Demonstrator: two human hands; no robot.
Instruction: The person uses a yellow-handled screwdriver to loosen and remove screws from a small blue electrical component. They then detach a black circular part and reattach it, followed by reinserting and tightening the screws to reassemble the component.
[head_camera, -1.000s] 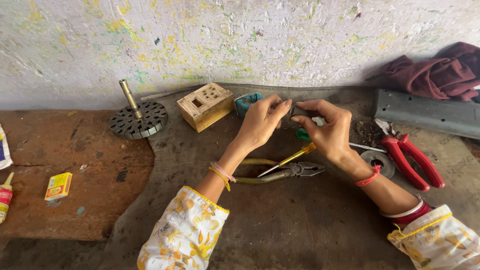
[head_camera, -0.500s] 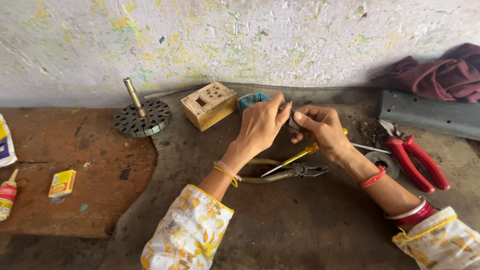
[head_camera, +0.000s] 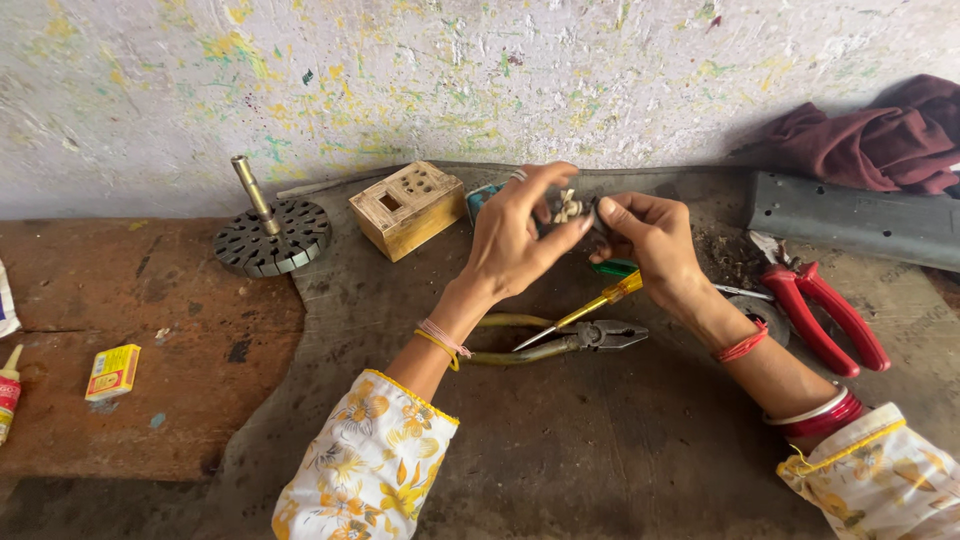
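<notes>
Both hands meet above the far middle of the table (head_camera: 620, 450), pinching 1 small dark part with pale, whitish bits (head_camera: 570, 208) between them. The left hand (head_camera: 515, 235) has its grip narrow, thumb and fingertips closed on the part's left side; the right hand (head_camera: 650, 240) closes on its right side. The part looks light, stiff and fiddly, best taken by its dark edges, since the pale bits seem fragile. A yellow-handled screwdriver (head_camera: 585, 308) and grey-handled pliers (head_camera: 560, 345) lie just below.
</notes>
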